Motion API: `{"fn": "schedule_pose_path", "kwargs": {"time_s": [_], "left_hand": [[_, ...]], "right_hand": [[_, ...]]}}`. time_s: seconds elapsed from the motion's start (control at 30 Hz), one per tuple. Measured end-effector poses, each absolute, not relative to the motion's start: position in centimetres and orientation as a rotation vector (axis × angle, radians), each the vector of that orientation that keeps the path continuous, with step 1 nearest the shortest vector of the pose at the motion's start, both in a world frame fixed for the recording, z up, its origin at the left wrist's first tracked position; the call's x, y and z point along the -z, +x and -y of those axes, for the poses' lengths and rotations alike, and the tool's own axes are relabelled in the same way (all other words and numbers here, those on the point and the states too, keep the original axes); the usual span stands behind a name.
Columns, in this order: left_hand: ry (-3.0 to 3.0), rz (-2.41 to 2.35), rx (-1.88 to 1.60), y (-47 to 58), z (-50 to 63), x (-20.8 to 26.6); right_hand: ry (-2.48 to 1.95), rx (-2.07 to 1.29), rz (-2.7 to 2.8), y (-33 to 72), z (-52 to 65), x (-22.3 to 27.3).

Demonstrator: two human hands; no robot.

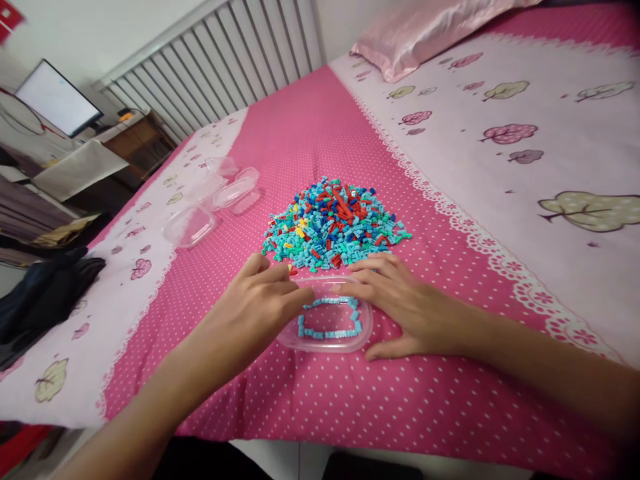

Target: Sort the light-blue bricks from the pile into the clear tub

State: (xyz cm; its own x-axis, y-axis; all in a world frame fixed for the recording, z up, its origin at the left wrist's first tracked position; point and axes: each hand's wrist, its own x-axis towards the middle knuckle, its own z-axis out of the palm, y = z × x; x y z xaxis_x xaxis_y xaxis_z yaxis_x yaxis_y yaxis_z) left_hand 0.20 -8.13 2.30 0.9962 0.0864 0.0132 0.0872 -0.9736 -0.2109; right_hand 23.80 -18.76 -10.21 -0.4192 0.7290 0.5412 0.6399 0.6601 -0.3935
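**A:** Head view. What occupies the centre of the bed?

**B:** A loose heap of small plastic building bricks [333, 223], mostly turquoise, with blue, red and a few yellow pieces, lying on the pink polka-dot bedsheet [320, 133]. This heap serves as the landmark.

**A:** And nearer the wearer than the heap?

**B:** A shallow, clear plastic oval container [327, 325], just in front of the heap's near edge. Turquoise bricks line its inner wall in a rough ring; its middle is bare.

**A:** State of the hands?

**B:** The left hand [260, 307] rests at the container's left rim, fingers curled together toward the rim; whether a brick is pinched between them cannot be told. The right hand [400, 303] lies flat, fingers spread apart and holding nothing, against the container's right rim, its fingertips reaching the heap's near edge.

**A:** What lies left of the heap?

**B:** A cluster of further clear plastic containers and lids [215, 197], apparently empty, well apart from the heap, over the sheet's pale border.

**A:** How far along does the sorting appear?

**B:** Judged early. Only a thin ring of turquoise pieces sits in one container, while the heap remains large and mixed and the other containers show no contents.
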Motion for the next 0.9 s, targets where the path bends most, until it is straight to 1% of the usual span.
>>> {"fn": "schedule_pose_path", "kwargs": {"time_s": [0.3, 0.63, 0.9], "left_hand": [[-3.027, 0.185, -0.070, -0.9, 8.8, -1.6], [-3.000, 0.188, 0.029, -1.0, 8.4, -2.2], [-2.957, 0.218, -0.016, -1.2, 8.4, -1.7]], "right_hand": [[-1.064, -0.159, 2.179, 23.8, 18.9, 10.3], [-1.055, -0.162, 2.189, 23.9, 18.8, 10.3], [-1.070, -0.161, 2.193, 23.9, 18.8, 10.2]]}}
